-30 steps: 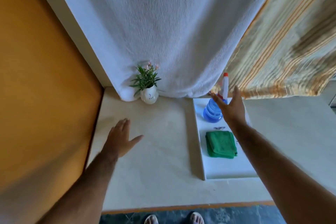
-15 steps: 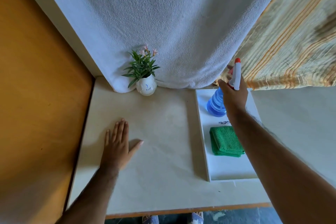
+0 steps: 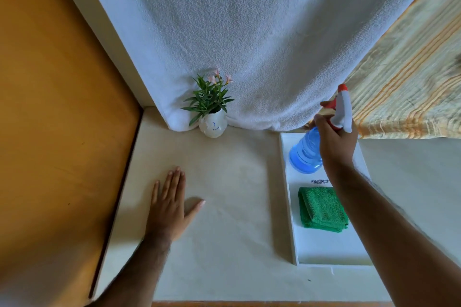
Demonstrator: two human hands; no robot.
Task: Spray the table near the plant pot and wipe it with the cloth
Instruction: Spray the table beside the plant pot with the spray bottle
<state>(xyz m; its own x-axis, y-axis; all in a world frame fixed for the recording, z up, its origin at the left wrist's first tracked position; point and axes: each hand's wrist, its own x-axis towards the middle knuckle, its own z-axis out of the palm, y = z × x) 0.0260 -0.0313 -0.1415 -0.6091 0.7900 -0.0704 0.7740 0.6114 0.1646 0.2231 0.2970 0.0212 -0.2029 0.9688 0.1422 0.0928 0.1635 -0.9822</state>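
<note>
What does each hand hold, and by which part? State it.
Right hand grips the spray bottle at its neck, below the trigger head. Left hand lies flat on the table, holding nothing.

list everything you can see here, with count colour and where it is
plant pot: 1, white with a blue mark, green leaves and pink flowers, at the back of the table against the white cloth backdrop
spray bottle: 1, blue body, white and red head, tilted over the far end of the tray, held
cloth: 1, green, folded, lying in the tray
tray: 1, white, right part of the table
table: 1, cream
white cloth backdrop: 1, hanging behind
striped curtain: 1, yellow and orange, upper right
wall panel: 1, orange, left
left hand: flat on the table, empty
right hand: gripping the bottle's neck
</note>
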